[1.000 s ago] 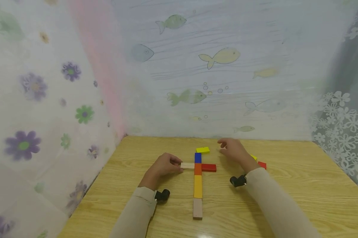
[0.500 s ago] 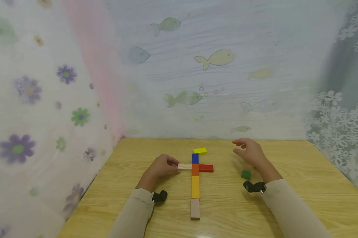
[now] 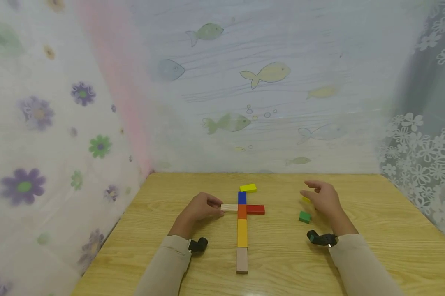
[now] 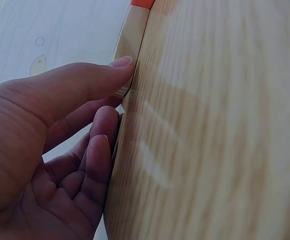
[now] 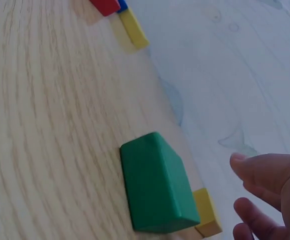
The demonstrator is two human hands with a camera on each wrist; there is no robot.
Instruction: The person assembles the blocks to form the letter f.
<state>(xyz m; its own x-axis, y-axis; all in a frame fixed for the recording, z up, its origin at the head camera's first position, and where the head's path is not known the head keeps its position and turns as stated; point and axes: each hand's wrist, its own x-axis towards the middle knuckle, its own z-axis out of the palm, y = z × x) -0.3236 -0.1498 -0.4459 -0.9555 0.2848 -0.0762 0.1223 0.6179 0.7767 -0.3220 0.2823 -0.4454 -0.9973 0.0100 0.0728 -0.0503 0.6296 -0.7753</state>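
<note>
Blocks form a cross on the table: blue (image 3: 242, 197), orange (image 3: 242, 211), golden yellow (image 3: 242, 232) and pinkish-brown (image 3: 242, 260) in a column. A red block (image 3: 256, 209) is the right arm and a plain wooden block (image 3: 229, 208) the left. My left hand (image 3: 200, 206) pinches the outer end of the wooden block between thumb and fingers. Over on the right, my right hand (image 3: 324, 201) holds nothing, its fingers apart and loosely bent. Beneath those fingers lies a partly hidden yellow block (image 3: 306, 200). A green block (image 5: 157, 185) is nearer the wrist.
Another yellow block (image 3: 248, 188) lies just beyond the blue one, slightly askew. The wooden table (image 3: 170, 271) meets a fish-patterned curtain (image 3: 222, 139) at the back and a flowered curtain (image 3: 70, 164) on the left.
My right hand has moved right and a little nearer, from beside the far yellow block to over the other yellow one. The green block has come into sight. My left hand stays put.
</note>
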